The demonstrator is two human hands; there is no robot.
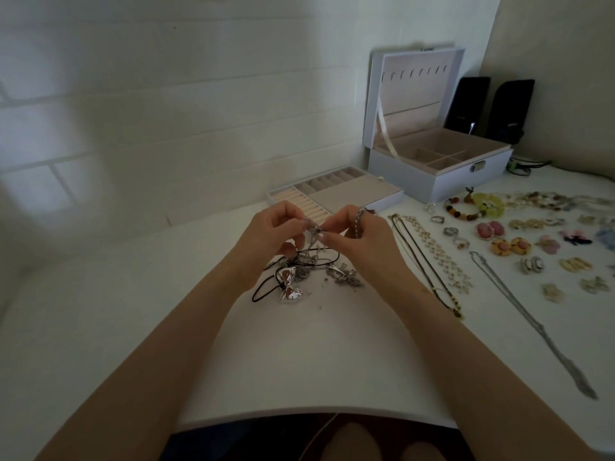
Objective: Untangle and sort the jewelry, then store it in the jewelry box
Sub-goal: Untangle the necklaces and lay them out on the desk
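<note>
Silver chain [313, 229], knot in hand

My left hand [271, 229] and right hand [357, 236] each pinch the fine chain just above the tangle [299, 274] on the table [299, 361]; jewelry box [439, 168] open, well beyond. Risk: tugging apart tightens the knot, snaps a link

White jewelry box [432, 176], pinkish-beige lining inside. Left of the box, tray [336, 194] in cream and taupe. Behind the box, black speakers [511, 108]. In front of the box, bead bracelet [461, 209] in amber, brown and red, beside a translucent yellow-green bracelet [489, 202]; further forward, pink oval earrings [491, 230] and yellow-rimmed pink round earrings [511, 246]. Well forward and left of the box, tangle [299, 271] of silver chains and black cord on the white table [299, 361]. White wall [133, 128], brick-patterned.
</note>
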